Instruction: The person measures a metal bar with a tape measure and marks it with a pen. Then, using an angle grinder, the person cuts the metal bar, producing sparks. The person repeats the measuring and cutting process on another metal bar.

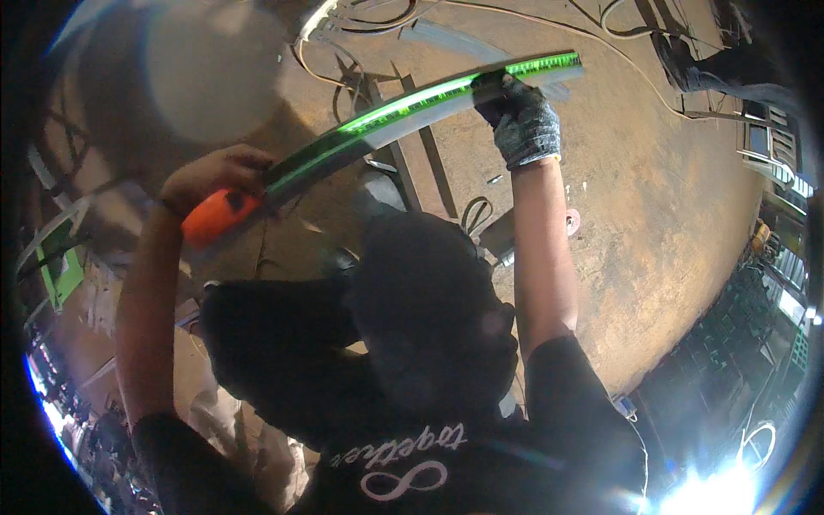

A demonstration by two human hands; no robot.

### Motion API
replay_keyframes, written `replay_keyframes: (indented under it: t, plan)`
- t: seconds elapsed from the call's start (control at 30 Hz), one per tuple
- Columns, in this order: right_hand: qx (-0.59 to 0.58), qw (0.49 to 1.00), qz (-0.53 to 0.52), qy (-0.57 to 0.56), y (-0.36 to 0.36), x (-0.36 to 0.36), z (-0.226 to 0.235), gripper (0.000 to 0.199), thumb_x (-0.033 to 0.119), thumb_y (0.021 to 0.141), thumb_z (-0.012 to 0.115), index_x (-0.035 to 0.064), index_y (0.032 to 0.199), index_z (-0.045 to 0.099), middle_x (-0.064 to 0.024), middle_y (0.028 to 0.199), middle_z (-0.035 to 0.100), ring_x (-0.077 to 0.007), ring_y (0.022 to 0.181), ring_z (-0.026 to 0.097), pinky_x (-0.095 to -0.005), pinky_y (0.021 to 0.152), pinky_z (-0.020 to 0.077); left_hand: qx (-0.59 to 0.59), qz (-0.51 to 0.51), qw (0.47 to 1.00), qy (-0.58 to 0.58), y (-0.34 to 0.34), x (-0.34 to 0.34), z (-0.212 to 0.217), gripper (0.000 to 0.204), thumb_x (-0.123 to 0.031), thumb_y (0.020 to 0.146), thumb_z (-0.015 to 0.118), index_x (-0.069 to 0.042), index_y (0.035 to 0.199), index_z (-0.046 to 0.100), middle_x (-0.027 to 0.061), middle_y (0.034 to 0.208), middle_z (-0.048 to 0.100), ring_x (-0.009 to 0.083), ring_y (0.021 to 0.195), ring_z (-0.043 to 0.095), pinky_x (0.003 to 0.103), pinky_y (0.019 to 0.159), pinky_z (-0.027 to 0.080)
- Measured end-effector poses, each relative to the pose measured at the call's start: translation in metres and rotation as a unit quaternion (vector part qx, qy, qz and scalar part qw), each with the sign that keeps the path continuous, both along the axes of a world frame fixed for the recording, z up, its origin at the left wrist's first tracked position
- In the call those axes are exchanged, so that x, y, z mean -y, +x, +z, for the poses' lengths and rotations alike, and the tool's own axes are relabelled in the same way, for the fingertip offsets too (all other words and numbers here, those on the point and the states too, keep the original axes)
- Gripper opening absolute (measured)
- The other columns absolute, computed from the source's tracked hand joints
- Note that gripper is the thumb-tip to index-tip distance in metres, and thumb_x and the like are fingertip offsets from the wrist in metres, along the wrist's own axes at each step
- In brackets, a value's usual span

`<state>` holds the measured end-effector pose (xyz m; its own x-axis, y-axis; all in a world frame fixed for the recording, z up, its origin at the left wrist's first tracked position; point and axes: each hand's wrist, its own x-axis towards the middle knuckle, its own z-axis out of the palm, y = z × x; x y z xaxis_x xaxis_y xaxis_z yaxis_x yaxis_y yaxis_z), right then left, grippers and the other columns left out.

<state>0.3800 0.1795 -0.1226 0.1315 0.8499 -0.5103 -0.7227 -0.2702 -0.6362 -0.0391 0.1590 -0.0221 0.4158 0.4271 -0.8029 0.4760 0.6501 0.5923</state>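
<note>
My bare left hand (209, 176) is closed round an orange tape measure (215, 221) at the left. From its case a bright green blade (403, 105) runs up to the right, slightly bowed by the lens. A grey metal-looking strip (412, 129) lies along the blade's near side; whether the two touch is hard to tell. Near the blade's far right end, my right hand (524, 124), in a grey knit glove with dark fingers, grips the blade. Its fingertips are partly lost in shadow.
Beneath is a brown, stained floor (661, 223). A long metal bar (425, 167) lies below the blade. Cables (549, 39) cross the far side, where a grey metal length (455, 41) rests. Another person's leg (747, 73) shows far right. A bright light glares at lower right.
</note>
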Motion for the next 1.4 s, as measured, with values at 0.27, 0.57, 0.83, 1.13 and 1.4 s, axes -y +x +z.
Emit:
replay_keyframes:
  t: [0.27,0.57,0.83,1.13,1.4]
  plan:
    - [0.156,0.955,0.245,-0.052,-0.074,-0.001,-0.056,0.052,0.058,0.098,0.048,0.0102,0.107,0.066,-0.0135,0.097,0.071,-0.0353,0.089,0.067,-0.0526,0.084,0.0543,-0.002,0.306,0.951,-0.044,-0.002,0.124,0.094,0.070,-0.008,0.072,0.066,0.005,0.139,0.048,0.0144,0.100,0.066,0.0215,0.084,0.067,0.033,0.073,0.056]
    - [0.665,0.494,0.560,-0.022,-0.088,0.072,-0.187,0.029,0.021,0.081,0.061,0.0058,0.102,0.074,-0.0210,0.105,0.071,-0.0368,0.101,0.069,-0.0414,0.090,0.0544,0.027,0.521,0.853,-0.025,0.001,0.238,0.129,0.058,-0.013,0.074,0.063,0.006,0.128,0.053,0.0150,0.110,0.064,0.0242,0.092,0.067,0.032,0.075,0.058]
    - [0.587,0.650,0.481,-0.019,0.039,0.042,-0.184,0.038,0.029,0.083,0.073,0.0002,0.108,0.071,-0.0181,0.097,0.073,-0.0266,0.087,0.069,-0.0386,0.082,0.0525,-0.271,0.174,0.829,0.457,-0.007,0.322,0.096,0.038,-0.005,0.080,0.074,-0.004,0.114,0.056,0.0192,0.119,0.062,0.0279,0.099,0.065,0.035,0.078,0.057]
    - [0.567,0.699,0.429,-0.066,0.038,0.065,-0.180,0.038,0.027,0.081,0.070,0.0027,0.110,0.071,-0.0199,0.103,0.073,-0.0332,0.096,0.070,-0.0405,0.087,0.0537,-0.030,0.567,0.820,-0.071,-0.023,0.293,0.102,0.056,-0.008,0.072,0.066,-0.003,0.126,0.053,0.0168,0.100,0.064,0.0264,0.072,0.069,0.034,0.056,0.060]
    - [0.587,0.715,0.377,-0.045,0.027,0.048,-0.192,0.040,0.026,0.085,0.065,0.0025,0.118,0.068,-0.0163,0.102,0.073,-0.0274,0.094,0.069,-0.0405,0.083,0.0537,0.013,0.601,0.794,-0.087,-0.023,0.303,0.097,0.057,-0.001,0.074,0.062,0.000,0.130,0.052,0.0126,0.105,0.064,0.0245,0.086,0.068,0.036,0.072,0.062]
